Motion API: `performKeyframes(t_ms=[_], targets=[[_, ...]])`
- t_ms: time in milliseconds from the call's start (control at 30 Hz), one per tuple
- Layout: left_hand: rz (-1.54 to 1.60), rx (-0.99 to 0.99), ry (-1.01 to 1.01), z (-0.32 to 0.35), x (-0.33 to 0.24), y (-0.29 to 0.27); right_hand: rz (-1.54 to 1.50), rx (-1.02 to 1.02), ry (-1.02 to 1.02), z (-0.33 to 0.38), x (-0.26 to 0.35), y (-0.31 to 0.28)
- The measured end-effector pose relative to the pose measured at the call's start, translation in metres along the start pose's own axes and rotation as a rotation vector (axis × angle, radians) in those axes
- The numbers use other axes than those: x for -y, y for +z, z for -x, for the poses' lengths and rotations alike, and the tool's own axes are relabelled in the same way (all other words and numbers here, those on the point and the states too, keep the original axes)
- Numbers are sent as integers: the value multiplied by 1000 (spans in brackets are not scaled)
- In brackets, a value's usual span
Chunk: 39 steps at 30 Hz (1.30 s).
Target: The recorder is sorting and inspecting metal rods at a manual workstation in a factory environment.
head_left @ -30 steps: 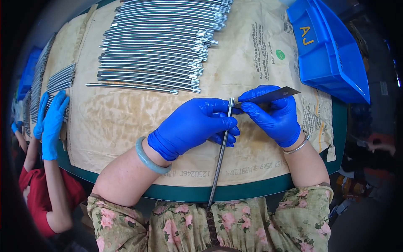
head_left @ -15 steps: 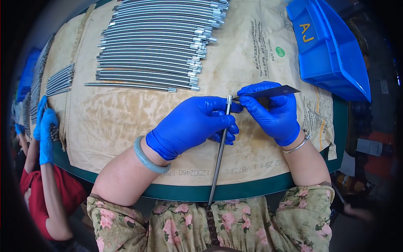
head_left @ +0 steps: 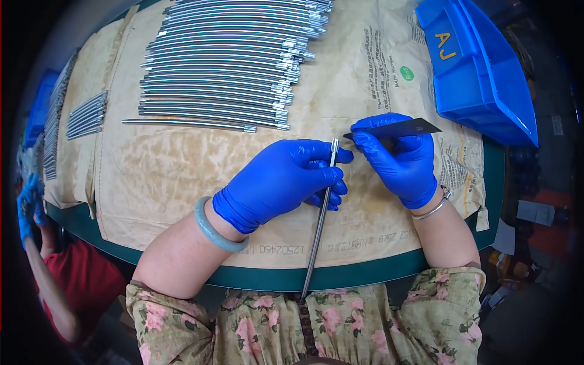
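A sheet (head_left: 164, 176) lies over the table (head_left: 261, 278), bearing a row of rods (head_left: 219, 67) on its far side left of centre and one loose rod (head_left: 188, 125) just before them, with a bin (head_left: 480, 91) at the far right. Nearer the person, the left hand (head_left: 283, 182) holds a rod running back past the table's near edge, and the right hand (head_left: 398, 161), to its right, holds a strip (head_left: 401, 129) before the bin. A smaller group of rods (head_left: 87, 115) lies left of the main row, with a co-worker (head_left: 85, 280) at near left
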<state>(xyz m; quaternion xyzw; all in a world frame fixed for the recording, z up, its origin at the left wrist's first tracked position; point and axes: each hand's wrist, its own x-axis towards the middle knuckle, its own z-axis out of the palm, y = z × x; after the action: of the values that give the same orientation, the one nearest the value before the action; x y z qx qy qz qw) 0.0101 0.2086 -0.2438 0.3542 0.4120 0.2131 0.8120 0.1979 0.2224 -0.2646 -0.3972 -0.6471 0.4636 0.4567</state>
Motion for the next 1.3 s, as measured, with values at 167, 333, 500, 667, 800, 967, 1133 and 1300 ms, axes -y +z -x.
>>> performKeyframes(t_ms=[167,333,500,667,800,967,1133,1300], targets=[[-13,0,2,0,0,1,-112,35,21,4,3,-1],[6,3,7,-2,2,1,-76,145,0,6,2,-3],[0,4,12,-1,2,0,-14,111,4,3,1,-3],[-26,-7,-3,-1,2,0,88,34,-14,0,-5,-3],[-52,-14,3,0,1,1,-28,45,-24,4,2,0],[-44,-32,19,1,2,1,-118,118,-7,4,4,0],[-44,-36,21,0,2,1,-80,137,-2,4,6,0],[-91,-30,20,1,0,2,78,51,-8,-1,0,-1]])
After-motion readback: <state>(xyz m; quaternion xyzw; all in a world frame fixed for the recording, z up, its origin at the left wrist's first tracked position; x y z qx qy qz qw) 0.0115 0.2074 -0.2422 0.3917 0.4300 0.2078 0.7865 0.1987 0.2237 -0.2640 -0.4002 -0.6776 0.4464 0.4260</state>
